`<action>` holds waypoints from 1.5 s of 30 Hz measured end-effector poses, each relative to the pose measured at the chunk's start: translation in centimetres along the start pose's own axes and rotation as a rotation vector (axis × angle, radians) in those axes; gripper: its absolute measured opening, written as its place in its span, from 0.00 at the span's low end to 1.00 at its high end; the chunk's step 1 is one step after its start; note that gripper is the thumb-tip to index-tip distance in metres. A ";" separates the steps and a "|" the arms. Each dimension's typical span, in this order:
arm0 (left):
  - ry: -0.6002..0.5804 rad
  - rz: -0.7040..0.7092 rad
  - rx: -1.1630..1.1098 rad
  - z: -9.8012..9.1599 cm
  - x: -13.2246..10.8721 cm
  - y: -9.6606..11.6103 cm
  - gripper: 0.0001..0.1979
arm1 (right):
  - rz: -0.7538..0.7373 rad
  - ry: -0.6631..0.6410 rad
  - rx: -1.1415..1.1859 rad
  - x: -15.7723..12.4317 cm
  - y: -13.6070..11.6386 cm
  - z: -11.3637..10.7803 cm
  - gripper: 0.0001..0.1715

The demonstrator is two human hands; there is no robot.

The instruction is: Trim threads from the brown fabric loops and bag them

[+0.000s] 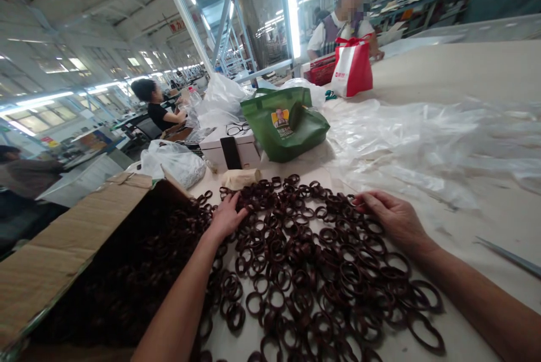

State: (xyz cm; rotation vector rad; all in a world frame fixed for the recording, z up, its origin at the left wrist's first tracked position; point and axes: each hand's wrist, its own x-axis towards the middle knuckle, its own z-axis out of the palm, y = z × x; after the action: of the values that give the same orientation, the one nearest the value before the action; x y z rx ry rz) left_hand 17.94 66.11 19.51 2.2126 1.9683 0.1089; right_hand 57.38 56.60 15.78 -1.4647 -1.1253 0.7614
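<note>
A heap of dark brown rings (304,249), like small leather loops, is spread over the pale tabletop. My left hand (228,216) rests at the far left of the heap, its thumb apart from the fingers, touching the rings below it. At the heap's right edge, my right hand (391,220) has thumb and fingers pinched together on a dark brown ring, mostly hidden by the fingertips. Beside my left forearm, an open cardboard box (80,243) lies tilted with many more of these rings inside.
Behind the heap are a paper-wrapped roll (240,178), a white box (247,150) with a dark phone, and a green bag (274,145). Plastic sheeting (406,142) covers the right side. A pointed metal tool (511,257) lies at right. Co-workers sit farther back.
</note>
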 end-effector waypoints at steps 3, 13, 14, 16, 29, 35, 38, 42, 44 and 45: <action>-0.044 0.160 -0.024 0.3 -3.5 1.7 0.31 | -0.009 -0.002 0.005 0.0 0.0 0.0 0.22; 0.149 0.299 -0.236 -1.1 0.6 2.0 0.25 | -0.027 0.004 -0.008 0.1 0.3 0.0 0.22; 0.149 0.272 -0.227 -1.3 2.0 1.6 0.24 | -0.022 0.005 -0.007 0.1 0.2 0.0 0.22; 0.137 0.234 -0.205 -1.4 4.3 1.1 0.24 | -0.009 -0.001 -0.002 0.1 0.1 0.0 0.23; -0.056 0.324 -0.091 1.5 2.6 7.6 0.34 | 0.006 -0.028 0.063 -0.2 -0.2 0.2 0.26; -0.087 0.408 -0.023 1.0 -4.9 8.9 0.35 | -0.005 -0.019 0.006 -0.1 0.2 0.2 0.21; -0.087 0.453 0.013 1.1 -8.1 8.2 0.32 | -0.006 -0.028 0.015 -0.1 0.2 0.3 0.20; -0.034 0.505 0.082 1.6 -11.8 5.7 0.32 | 0.000 -0.025 0.049 -0.2 -0.1 0.4 0.21; -0.004 0.488 0.119 1.8 -13.3 3.7 0.32 | -0.005 -0.026 0.061 -0.2 -0.3 0.5 0.22; 0.012 0.470 0.137 1.9 -13.9 2.7 0.32 | -0.013 -0.029 0.059 -0.2 -0.3 0.5 0.22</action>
State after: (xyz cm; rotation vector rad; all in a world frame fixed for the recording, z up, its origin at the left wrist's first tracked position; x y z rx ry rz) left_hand 19.17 51.87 18.99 2.7282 1.4599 0.0492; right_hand 56.79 56.53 15.95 -1.4001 -1.1233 0.8026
